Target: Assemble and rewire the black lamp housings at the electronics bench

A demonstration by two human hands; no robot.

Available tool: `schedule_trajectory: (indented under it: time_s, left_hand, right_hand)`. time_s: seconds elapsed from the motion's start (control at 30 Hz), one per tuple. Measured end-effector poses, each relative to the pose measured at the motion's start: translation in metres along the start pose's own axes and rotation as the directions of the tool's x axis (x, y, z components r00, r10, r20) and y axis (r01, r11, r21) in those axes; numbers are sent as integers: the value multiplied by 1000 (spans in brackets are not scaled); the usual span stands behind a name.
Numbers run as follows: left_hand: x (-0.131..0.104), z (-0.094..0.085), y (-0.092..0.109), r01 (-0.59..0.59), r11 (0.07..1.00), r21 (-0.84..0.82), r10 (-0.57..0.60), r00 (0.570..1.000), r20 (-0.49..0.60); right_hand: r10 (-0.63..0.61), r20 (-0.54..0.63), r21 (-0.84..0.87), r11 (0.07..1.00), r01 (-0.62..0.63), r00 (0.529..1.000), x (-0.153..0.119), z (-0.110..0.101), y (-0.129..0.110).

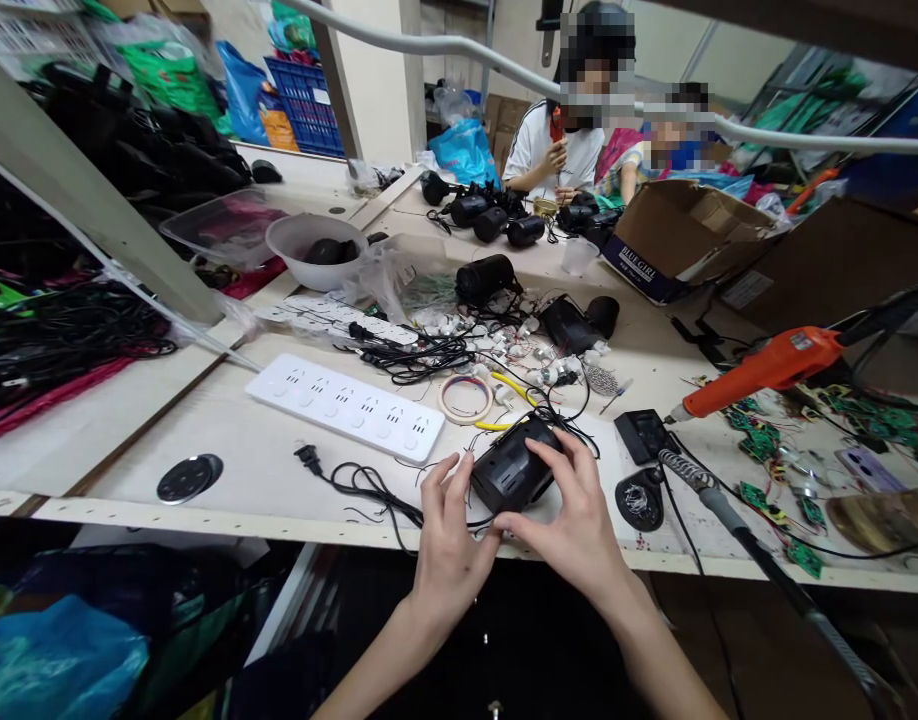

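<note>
A black plastic housing (510, 468) lies on the workbench near its front edge, between my two hands. My left hand (453, 525) has its thumb and fingers around the near left corner. From the right, my right hand (571, 495) grips the housing with fingers over the top and the thumb at the near edge. A black power cord (376, 490) with a plug runs left from near the housing. Behind it lie a roll of tape (466, 398) and a yellow-handled tool (496, 424). The housing's underside is hidden.
A white power strip (346, 408) lies left. To the right are an orange electric screwdriver (763, 372), a soldering iron (751, 540), a dish of screws (640, 502) and green circuit boards (759, 440). Loose small parts cover the middle. A person (560, 150) works across the bench.
</note>
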State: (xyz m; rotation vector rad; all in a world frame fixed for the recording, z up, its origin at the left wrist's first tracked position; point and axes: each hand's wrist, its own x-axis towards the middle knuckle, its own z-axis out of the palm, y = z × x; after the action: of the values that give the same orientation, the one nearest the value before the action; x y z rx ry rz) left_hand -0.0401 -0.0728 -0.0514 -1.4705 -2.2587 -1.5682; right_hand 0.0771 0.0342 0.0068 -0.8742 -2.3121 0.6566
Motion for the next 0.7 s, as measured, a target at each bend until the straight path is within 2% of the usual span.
schedule_trajectory:
  time_s: [0.27,0.43,0.7]
  left_hand:
    - [-1,0,0,-2,1000,-16,2,1000,3]
    - [-1,-1,1,-11,1000,-12,11,1000,9]
    - [0,-1,3,-10,1000,-6,10,1000,13]
  right_hand:
    - [-83,77,-23,996,85,994,2,-3,12]
    - [-188,66,-42,981,191,980,1,-3,20]
    - [-218,47,-78,972,221,975,2,-1,22]
